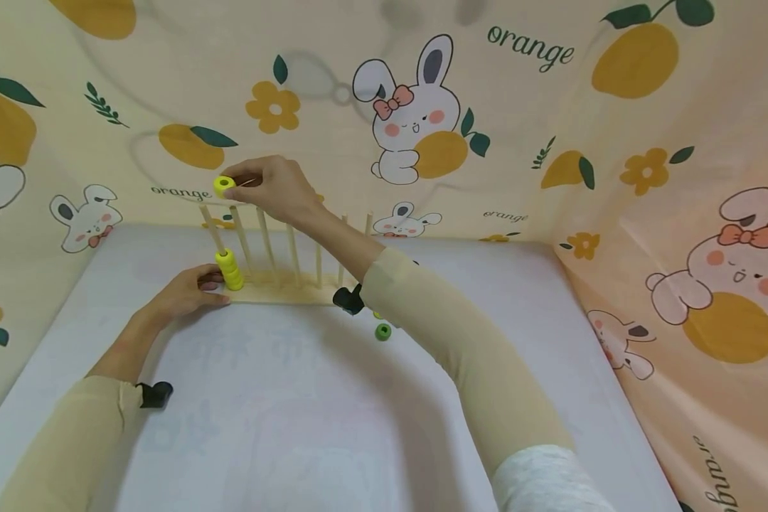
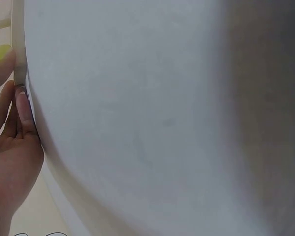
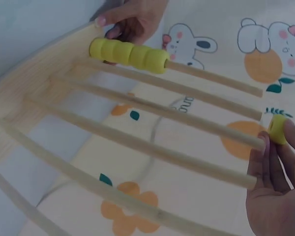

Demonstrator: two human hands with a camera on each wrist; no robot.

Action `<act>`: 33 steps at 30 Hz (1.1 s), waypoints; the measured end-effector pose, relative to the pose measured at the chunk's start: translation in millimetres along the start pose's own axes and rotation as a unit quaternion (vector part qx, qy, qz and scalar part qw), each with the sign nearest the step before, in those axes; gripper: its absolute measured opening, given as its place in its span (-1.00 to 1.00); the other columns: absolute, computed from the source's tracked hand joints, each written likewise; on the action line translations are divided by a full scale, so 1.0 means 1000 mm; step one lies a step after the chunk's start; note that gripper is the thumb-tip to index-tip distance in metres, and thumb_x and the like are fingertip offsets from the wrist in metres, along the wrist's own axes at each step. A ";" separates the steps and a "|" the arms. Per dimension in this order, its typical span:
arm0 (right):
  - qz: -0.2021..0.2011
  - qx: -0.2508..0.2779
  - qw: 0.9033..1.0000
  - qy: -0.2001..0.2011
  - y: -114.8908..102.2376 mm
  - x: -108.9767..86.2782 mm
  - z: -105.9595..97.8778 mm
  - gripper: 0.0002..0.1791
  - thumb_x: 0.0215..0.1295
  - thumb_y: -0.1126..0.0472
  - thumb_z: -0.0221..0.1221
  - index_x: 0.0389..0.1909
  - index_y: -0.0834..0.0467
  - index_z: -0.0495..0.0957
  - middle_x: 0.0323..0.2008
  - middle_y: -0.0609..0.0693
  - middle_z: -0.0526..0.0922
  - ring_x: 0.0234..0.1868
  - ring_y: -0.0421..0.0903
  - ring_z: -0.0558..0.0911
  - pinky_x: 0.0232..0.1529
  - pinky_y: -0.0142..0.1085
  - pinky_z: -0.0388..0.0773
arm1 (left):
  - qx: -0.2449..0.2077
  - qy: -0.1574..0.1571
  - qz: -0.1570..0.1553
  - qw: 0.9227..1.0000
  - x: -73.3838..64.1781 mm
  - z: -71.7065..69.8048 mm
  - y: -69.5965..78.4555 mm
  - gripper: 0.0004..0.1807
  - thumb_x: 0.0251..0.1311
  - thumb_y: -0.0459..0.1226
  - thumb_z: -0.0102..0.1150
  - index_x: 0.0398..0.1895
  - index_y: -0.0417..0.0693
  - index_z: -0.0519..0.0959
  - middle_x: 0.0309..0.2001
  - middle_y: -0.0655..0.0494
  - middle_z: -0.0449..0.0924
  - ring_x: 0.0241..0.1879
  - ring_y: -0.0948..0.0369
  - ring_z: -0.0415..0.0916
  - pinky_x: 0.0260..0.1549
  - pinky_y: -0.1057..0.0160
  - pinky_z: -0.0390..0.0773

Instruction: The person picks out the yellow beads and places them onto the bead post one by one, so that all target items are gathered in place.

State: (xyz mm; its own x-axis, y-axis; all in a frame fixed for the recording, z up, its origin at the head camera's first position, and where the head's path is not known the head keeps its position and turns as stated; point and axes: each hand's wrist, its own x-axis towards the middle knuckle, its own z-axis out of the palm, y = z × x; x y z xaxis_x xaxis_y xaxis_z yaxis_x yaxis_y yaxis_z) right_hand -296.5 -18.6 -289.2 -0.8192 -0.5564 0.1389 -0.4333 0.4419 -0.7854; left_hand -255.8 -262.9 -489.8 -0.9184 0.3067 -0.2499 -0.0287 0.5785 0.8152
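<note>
A wooden peg rack stands on the table, its upright pegs in a row. Several yellow beads are stacked on the leftmost peg, whose upper part is bare. My right hand pinches one yellow bead between thumb and fingers, just above the tip of that peg; the bead's hole shows. In the right wrist view this held bead is apart from the peg ends. My left hand grips the left end of the rack's base, thumb at the front edge and fingers behind the bead stack.
A green bead lies on the white table right of the rack, with a bit of yellow showing beside the right sleeve. That forearm crosses over the rack's right end and hides part of it. Patterned cloth hangs behind the table.
</note>
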 end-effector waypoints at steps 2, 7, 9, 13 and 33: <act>0.000 0.004 1.000 -0.004 -0.002 0.002 0.003 -0.62 0.29 0.09 0.33 0.11 0.05 0.66 -0.11 -0.18 0.73 -0.14 -0.39 0.65 -0.10 -0.59 0.53 | -0.007 -0.002 0.001 1.000 -0.001 0.000 0.002 -0.10 0.21 -0.26 0.36 0.46 -0.46 0.08 0.34 -0.41 0.27 0.32 -0.22 0.24 0.34 -0.15 0.24; 0.007 -0.005 1.000 -0.016 -0.007 0.008 0.011 -0.61 0.26 0.08 0.35 0.10 0.03 0.67 -0.13 -0.21 0.73 -0.14 -0.41 0.64 -0.12 -0.60 0.53 | -0.019 -0.005 0.004 1.000 -0.002 0.002 0.002 -0.11 0.21 -0.27 0.36 0.46 -0.46 0.08 0.35 -0.41 0.26 0.33 -0.23 0.24 0.35 -0.13 0.23; 0.010 -0.005 1.000 -0.021 -0.008 0.010 0.015 -0.61 0.25 0.08 0.36 0.09 0.02 0.67 -0.15 -0.22 0.73 -0.15 -0.40 0.64 -0.13 -0.61 0.52 | -0.020 -0.003 0.007 1.000 -0.002 0.002 0.002 -0.12 0.21 -0.28 0.36 0.46 -0.45 0.09 0.35 -0.40 0.27 0.32 -0.22 0.25 0.34 -0.11 0.25; 0.016 0.002 1.000 -0.027 -0.010 0.013 0.020 -0.64 0.24 0.09 0.37 0.06 0.03 0.67 -0.19 -0.22 0.73 -0.16 -0.39 0.65 -0.15 -0.61 0.52 | -0.020 -0.001 0.015 1.000 -0.002 0.001 0.001 -0.12 0.22 -0.28 0.36 0.46 -0.44 0.09 0.35 -0.39 0.28 0.32 -0.19 0.27 0.31 -0.02 0.29; 0.031 -0.006 0.999 -0.042 -0.011 0.017 0.024 -0.69 0.21 0.07 0.39 -0.01 -0.04 0.72 -0.19 -0.27 0.74 -0.12 -0.39 0.63 -0.15 -0.59 0.52 | 0.000 -0.005 0.009 1.000 -0.001 -0.001 0.002 -0.12 0.22 -0.27 0.35 0.45 -0.46 0.09 0.35 -0.41 0.27 0.32 -0.24 0.27 0.34 -0.13 0.26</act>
State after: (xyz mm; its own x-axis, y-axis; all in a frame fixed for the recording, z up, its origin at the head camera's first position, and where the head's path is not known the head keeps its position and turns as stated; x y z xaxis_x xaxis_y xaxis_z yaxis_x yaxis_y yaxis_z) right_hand -296.8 -49.9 -292.2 -0.8102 -0.5849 0.0389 -0.3876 0.4846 -0.7841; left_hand -255.1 -262.9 -487.7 -0.9146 0.3256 -0.2399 -0.0116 0.5719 0.8203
